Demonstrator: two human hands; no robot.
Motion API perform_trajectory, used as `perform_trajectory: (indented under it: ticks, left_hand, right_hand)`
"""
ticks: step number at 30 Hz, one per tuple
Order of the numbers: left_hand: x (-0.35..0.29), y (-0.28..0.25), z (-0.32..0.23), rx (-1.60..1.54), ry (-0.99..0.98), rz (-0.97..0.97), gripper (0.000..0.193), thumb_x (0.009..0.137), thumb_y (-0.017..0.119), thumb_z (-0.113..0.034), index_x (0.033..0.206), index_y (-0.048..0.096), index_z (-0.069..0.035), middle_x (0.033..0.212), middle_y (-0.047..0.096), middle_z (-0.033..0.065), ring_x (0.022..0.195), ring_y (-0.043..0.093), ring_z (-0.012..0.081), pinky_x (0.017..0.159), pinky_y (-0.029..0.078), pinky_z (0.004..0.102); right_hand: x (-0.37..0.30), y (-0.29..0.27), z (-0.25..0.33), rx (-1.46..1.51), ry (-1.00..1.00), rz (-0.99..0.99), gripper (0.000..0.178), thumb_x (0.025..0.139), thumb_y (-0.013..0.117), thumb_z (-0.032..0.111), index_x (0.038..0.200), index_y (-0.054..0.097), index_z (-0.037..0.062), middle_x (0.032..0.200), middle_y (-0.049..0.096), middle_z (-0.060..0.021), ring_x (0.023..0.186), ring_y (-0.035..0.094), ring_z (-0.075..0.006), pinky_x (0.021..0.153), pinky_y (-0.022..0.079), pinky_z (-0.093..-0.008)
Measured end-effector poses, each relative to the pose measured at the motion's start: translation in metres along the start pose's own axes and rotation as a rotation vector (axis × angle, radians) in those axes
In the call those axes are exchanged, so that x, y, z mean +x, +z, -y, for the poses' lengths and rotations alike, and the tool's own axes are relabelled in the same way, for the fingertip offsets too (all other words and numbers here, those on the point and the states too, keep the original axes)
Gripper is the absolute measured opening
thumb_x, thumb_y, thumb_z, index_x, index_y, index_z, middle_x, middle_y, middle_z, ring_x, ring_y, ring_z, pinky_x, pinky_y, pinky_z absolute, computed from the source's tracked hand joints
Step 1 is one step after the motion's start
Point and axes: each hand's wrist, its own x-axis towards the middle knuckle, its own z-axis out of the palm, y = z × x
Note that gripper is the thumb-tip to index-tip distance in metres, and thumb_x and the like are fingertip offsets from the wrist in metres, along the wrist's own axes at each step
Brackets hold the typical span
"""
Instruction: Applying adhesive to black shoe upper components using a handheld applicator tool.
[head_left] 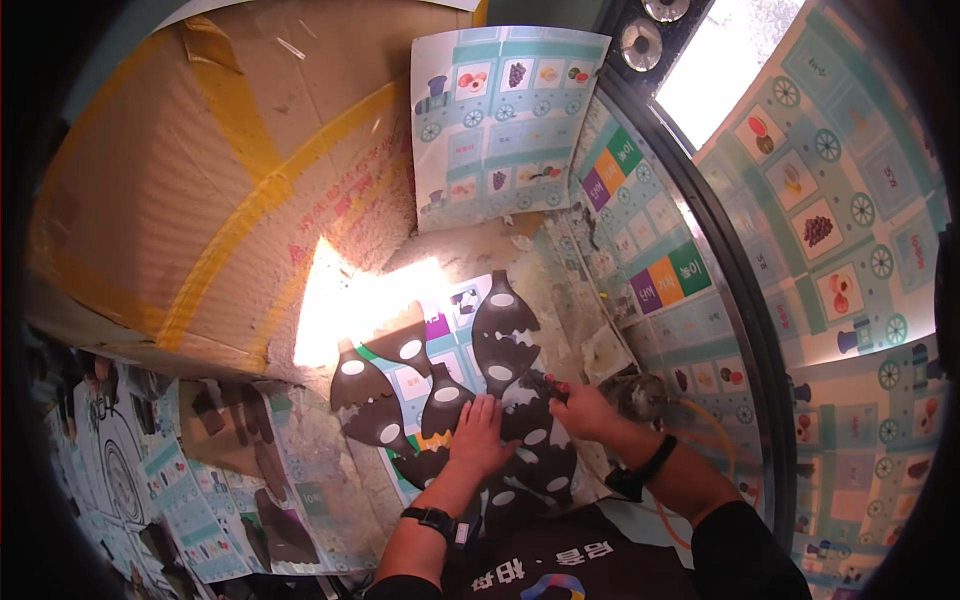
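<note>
In front of me lies a printed sheet (408, 384) with teal, purple and orange blocks. Spread over it are several dark brown, bottle-shaped flat pieces (362, 385) with white ovals and jagged edges. My left hand (480, 438) rests flat on one of these pieces (447, 402), its fingers stretched out. Closed around a small tool with red parts (556, 384), my right hand (588, 412) is at the right edge of the pieces. The tool's dark front end points at a brown piece (525, 395); whether it touches is unclear, and its kind cannot be made out.
A large taped cardboard box (290, 150) stands at the far left. Printed sheets (505, 120) lean at the back and hang at the right (820, 200). A dark metal frame (745, 290) curves along the right, near an orange hose (728, 440). More sheets and brown scraps (285, 530) lie lower left.
</note>
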Motion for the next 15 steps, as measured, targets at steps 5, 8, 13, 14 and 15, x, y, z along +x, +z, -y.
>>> perform_trajectory:
  ticks: [5,8,13,14,15]
  left_hand:
    - [0.003,0.0,0.0,-0.001,0.012,-0.019,0.091,0.085,0.072,-0.056,0.15,0.043,0.001,0.157,0.038,0.0214,0.151,0.03,0.0362,0.127,0.021,0.0499]
    - [0.001,0.005,0.003,-0.009,0.01,-0.036,0.091,0.085,0.072,-0.056,0.15,0.043,0.001,0.156,0.038,0.0214,0.151,0.031,0.0365,0.126,0.021,0.0502]
    - [0.0,0.005,0.0,-0.017,0.005,-0.037,0.092,0.084,0.072,-0.056,0.15,0.043,0.001,0.156,0.039,0.0216,0.15,0.031,0.037,0.126,0.022,0.0503]
    - [0.0,0.002,-0.001,-0.013,0.001,-0.031,0.092,0.084,0.072,-0.057,0.149,0.043,0.001,0.155,0.039,0.0216,0.15,0.031,0.0372,0.126,0.022,0.0504]
    - [0.001,0.0,-0.002,-0.011,0.003,-0.035,0.092,0.084,0.072,-0.057,0.149,0.043,0.001,0.155,0.039,0.0216,0.15,0.031,0.0372,0.126,0.022,0.0504]
  right_hand:
    - [0.002,0.007,-0.004,-0.01,-0.081,0.045,0.028,0.089,0.063,0.029,0.1,0.068,0.0033,0.091,0.069,-0.0255,0.093,0.066,-0.0482,0.079,0.054,-0.0513]
    - [0.004,0.013,0.0,0.022,-0.066,0.02,0.029,0.089,0.064,0.03,0.099,0.068,0.0024,0.09,0.069,-0.0253,0.092,0.066,-0.0484,0.079,0.054,-0.0511]
    - [0.005,0.019,0.0,0.064,-0.048,0.005,0.028,0.09,0.064,0.029,0.102,0.067,0.0032,0.093,0.07,-0.0254,0.094,0.065,-0.0483,0.08,0.054,-0.0509]
    - [0.005,0.02,-0.002,0.063,-0.051,0.001,0.028,0.09,0.064,0.029,0.102,0.067,0.0032,0.093,0.07,-0.0254,0.094,0.065,-0.0483,0.08,0.054,-0.0509]
    - [0.005,0.021,-0.004,0.037,-0.087,0.016,0.029,0.09,0.063,0.028,0.105,0.067,0.0037,0.094,0.069,-0.0256,0.095,0.065,-0.0482,0.08,0.054,-0.0502]
